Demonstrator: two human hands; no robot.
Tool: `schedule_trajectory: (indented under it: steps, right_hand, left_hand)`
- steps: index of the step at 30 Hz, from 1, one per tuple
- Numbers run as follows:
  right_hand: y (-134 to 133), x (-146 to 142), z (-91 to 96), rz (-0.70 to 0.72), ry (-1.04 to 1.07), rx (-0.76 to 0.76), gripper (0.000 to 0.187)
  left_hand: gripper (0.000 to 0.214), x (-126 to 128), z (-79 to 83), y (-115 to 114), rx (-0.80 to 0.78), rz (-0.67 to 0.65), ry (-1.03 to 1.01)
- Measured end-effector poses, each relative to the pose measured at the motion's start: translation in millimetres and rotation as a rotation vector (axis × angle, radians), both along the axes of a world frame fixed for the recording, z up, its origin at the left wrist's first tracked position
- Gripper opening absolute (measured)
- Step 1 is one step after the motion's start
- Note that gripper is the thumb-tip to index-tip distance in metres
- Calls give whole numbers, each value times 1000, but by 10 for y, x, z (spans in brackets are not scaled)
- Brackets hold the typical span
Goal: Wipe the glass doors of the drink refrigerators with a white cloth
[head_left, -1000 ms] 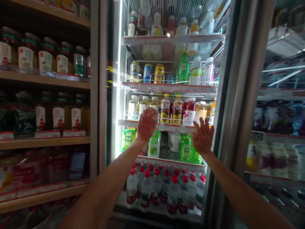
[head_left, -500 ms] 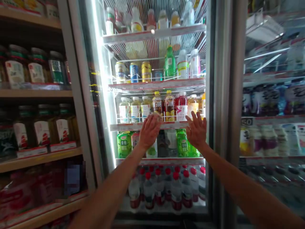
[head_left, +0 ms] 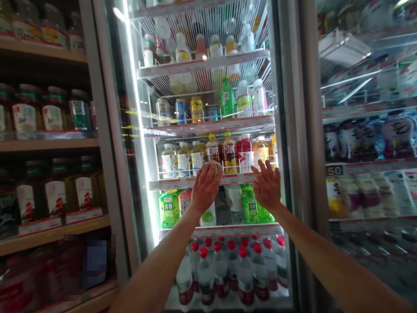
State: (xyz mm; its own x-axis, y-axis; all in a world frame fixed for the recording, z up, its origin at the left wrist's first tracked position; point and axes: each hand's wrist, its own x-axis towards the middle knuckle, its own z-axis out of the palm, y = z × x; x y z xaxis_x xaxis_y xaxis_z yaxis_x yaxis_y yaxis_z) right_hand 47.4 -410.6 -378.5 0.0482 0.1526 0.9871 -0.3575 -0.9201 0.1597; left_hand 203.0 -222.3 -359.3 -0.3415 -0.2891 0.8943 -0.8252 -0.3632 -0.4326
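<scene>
Stretched forward, my left hand [head_left: 206,187] presses a crumpled light cloth [head_left: 215,167] against the glass door [head_left: 192,98] of a lit drinks cooler. Only the upper edge of the cloth shows past my fingers. To its right, my right hand [head_left: 267,184] is open, fingers spread, against or very near the same glass; it holds nothing. Behind the glass, between and around my hands, stand brown tea bottles [head_left: 229,153], a red drink bottle [head_left: 245,153] and green-labelled bottles [head_left: 250,204].
Red-capped bottles [head_left: 245,271] fill the cooler's bottom shelf. Cans [head_left: 196,108] and a green bottle [head_left: 227,98] stand higher up. At left, wooden shelves [head_left: 55,145] hold jars. A metal door frame [head_left: 295,130] separates this cooler from another at right.
The view has tilted up, so the shelves sit lower in the picture. Both hands stay at about the same places on the glass; slightly more of the cloth shows.
</scene>
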Motion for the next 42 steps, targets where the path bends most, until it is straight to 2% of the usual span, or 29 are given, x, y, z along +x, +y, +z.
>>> schedule_trajectory:
  steps: [2,5,7,10,13,15,17,20,22,24,27,29,31,35,37,39,42]
  right_hand:
    - [4,0,1,-2,-1,-4,49]
    - [8,10,-1,2,-12,-10,49]
    - [10,16,-4,11,-22,-19,49]
    - [14,18,-6,14,-27,-21,49]
    - [8,12,-8,27,-29,-23,52]
    - [-7,10,-11,59,-48,-38,55]
    - [-25,11,-18,95,-73,-51,58]
    - [-47,20,-28,123,-87,-39,61]
    - [-53,26,-32,135,-97,-24,62]
    - [-55,32,-32,143,-113,-20,62]
    - [-57,40,-24,122,-132,-30,60]
    - [-60,43,-22,102,-128,-41,60]
    - [-64,41,-30,91,-115,-40,60]
    - [-51,11,-39,92,-100,-26,59]
    - [-20,-9,9,99,-100,-21,58]
    - [34,-11,117,110,-92,-34,56]
    - [144,48,326,110,-83,-75,52]
  left_hand:
    - [41,146,69,191,-126,27,72]
    - [42,371,206,482,-450,29,251]
    - [43,376,241,479,-538,25,294]
    - [43,122,158,132,-390,16,213]
    - [47,-218,37,-296,-9,-39,-47]
    - [47,-329,39,-428,134,-49,-175]
    - [46,-305,135,-403,91,-37,-162]
    - [45,-161,349,-257,-210,-4,40]
    - [44,-150,419,-249,-321,3,112]
    - [44,-261,377,-367,-248,-6,45]
    - [41,-504,215,-635,59,-44,-219]
    - [40,-554,173,-700,116,-39,-271]
    - [41,-447,234,-592,11,1,-176]
    - [41,-1,474,-87,-320,70,99]
    - [41,116,489,82,-451,81,195]
    - [41,97,394,100,-467,73,198]
    - [44,-55,178,-54,-236,28,10]
